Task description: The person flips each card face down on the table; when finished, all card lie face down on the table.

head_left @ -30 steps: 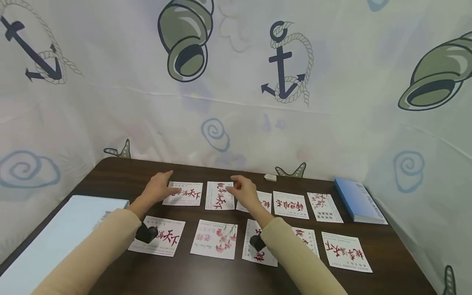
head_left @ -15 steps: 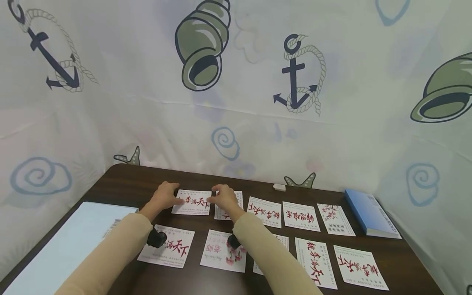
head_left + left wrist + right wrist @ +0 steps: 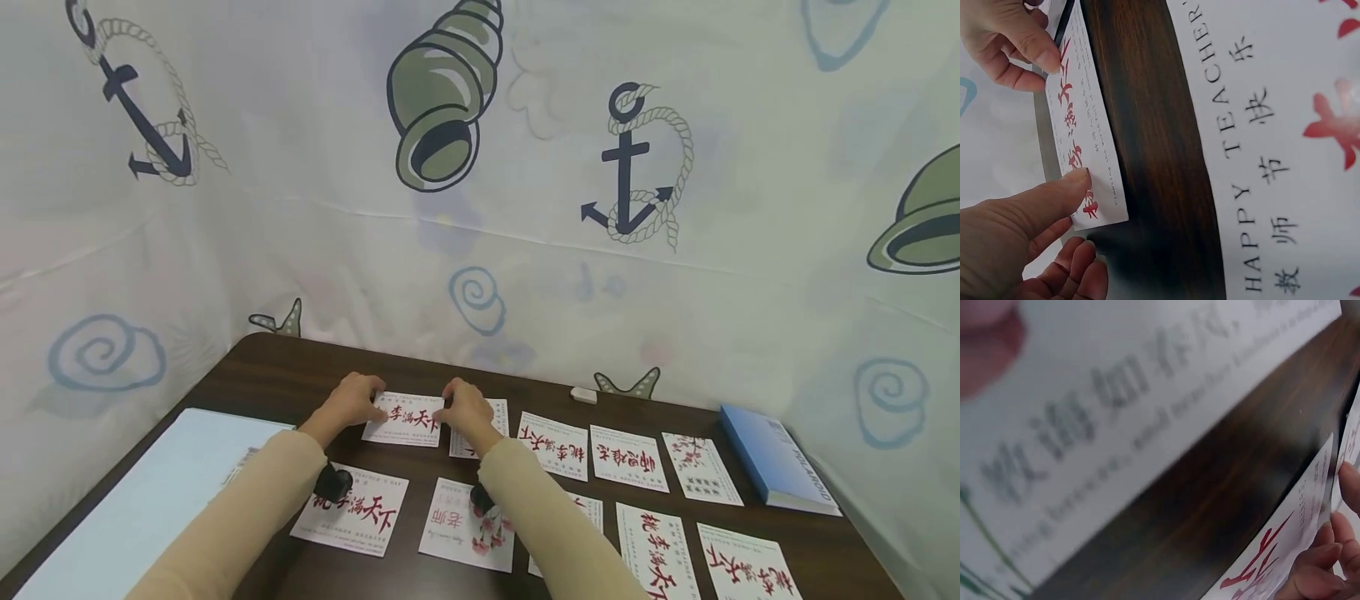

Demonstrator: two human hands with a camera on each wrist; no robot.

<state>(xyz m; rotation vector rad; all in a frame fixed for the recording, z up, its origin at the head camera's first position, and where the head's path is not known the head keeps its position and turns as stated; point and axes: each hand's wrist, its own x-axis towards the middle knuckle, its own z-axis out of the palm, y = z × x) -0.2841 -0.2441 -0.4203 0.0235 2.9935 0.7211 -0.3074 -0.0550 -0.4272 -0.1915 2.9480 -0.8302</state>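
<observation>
"White card (image 3: 408, 418) with red script: lying where?"

"At the left end of the far row, over the dark wooden table (image 3: 300, 358). Cannot tell whether lifted clear or touching the wood."

"Held how?"

"Pinched at both short edges. At one, by the left hand (image 3: 351, 402), thumb pressed on the printed face, fingers curled in under the edge. At the other, by the right hand (image 3: 467, 408), near a corner, thumb likewise on top."

"And just beside the right hand?"

"Another card, set lengthwise (image 3: 495, 421), partly hidden by that hand. Farther right in the same row, three more, ending in a flower-printed card (image 3: 702, 467)."

"Nearer the body?"

"Five in a row, from a red-lettered card (image 3: 363, 517) by the left wrist, past a pink-flowered card (image 3: 457, 521), partly covered by the right sleeve (image 3: 555, 521)."

"Around the edges?"

"To the left, a pale flat case (image 3: 180, 492); to the right, a thick blue book (image 3: 772, 462); along the back, a small white block (image 3: 583, 395). Behind everything, pale cloth (image 3: 360, 283) printed with anchors and shells."
</observation>
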